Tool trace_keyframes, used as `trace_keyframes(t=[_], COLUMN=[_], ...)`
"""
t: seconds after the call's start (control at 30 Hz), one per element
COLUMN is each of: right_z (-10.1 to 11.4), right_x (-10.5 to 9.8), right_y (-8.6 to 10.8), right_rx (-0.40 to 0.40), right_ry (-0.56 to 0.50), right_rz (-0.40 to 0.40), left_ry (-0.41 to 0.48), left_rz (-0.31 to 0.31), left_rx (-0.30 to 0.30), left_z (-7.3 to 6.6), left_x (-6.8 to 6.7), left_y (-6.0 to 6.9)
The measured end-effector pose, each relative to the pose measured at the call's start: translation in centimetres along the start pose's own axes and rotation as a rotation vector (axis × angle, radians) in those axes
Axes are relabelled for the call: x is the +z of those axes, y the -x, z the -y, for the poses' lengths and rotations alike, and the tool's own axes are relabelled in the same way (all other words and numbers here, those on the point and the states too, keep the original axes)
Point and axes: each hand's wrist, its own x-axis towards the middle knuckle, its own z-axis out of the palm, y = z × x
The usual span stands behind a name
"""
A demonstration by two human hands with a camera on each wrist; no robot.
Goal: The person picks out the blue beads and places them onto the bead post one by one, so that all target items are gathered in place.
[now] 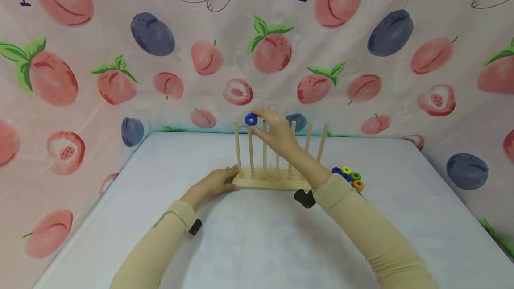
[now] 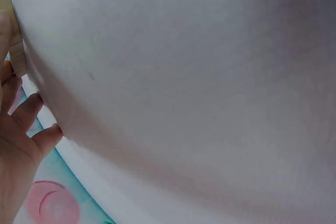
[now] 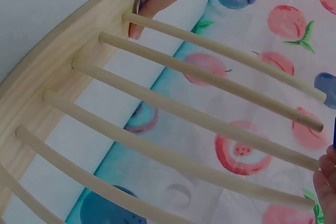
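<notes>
My right hand (image 1: 277, 133) pinches a small blue ring (image 1: 247, 120) between thumb and fingertips, its hole facing the head camera. It is at the top of the second peg from the left (image 1: 251, 155); whether they touch I cannot tell. The wooden peg stand (image 1: 265, 185) has a row of several upright bare pegs. At its left end, my left hand (image 1: 217, 181) grips the base, with the thumb on the near side and a finger behind. In the right wrist view, only a sliver of the ring (image 3: 335, 132) shows beside the right fingertips (image 3: 326, 174).
Right of the stand lies a cluster of small rings, among them a yellow ring (image 1: 346, 170), a green ring (image 1: 355, 176) and an orange ring (image 1: 358, 185). My right forearm hides part of it. A fruit-print cloth (image 1: 257, 26) hangs behind the white table (image 1: 249, 244).
</notes>
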Motion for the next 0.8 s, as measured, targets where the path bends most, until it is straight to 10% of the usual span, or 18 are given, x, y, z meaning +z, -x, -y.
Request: trace_keyframes(t=[0.8], right_z=[-0.6], right_x=[0.1], right_y=[-1.9], right_rx=[0.219], right_ry=[-0.176], right_rz=[0.168], left_ry=[0.016], left_rz=[0.002], left_rx=[-0.010], left_z=[-0.3], left_x=[-0.1], left_y=[0.1])
